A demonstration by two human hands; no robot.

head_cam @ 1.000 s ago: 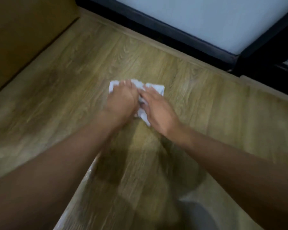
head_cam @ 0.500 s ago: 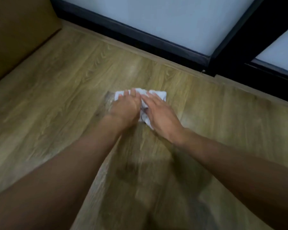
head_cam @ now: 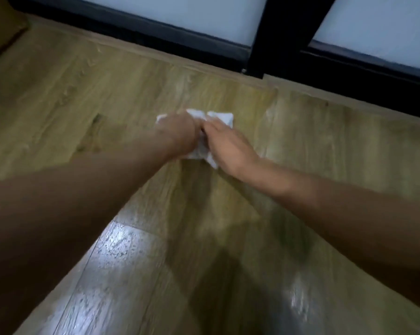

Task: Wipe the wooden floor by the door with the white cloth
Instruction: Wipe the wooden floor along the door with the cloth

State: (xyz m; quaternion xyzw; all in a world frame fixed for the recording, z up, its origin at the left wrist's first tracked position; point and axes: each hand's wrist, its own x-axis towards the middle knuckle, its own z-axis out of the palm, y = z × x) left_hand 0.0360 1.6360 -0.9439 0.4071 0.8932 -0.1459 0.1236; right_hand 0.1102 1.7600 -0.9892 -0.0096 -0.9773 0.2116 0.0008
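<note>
The white cloth [head_cam: 222,118] lies crumpled on the wooden floor [head_cam: 107,93], a short way in front of the dark door frame [head_cam: 259,44]. The right hand [head_cam: 228,146] presses flat on it with its fingers straight. The left hand [head_cam: 178,135] rests palm down on the cloth's other side, touching the right. Blur hides whether its fingers are straight or curled. Farther from the frame, the boards shine.
</note>
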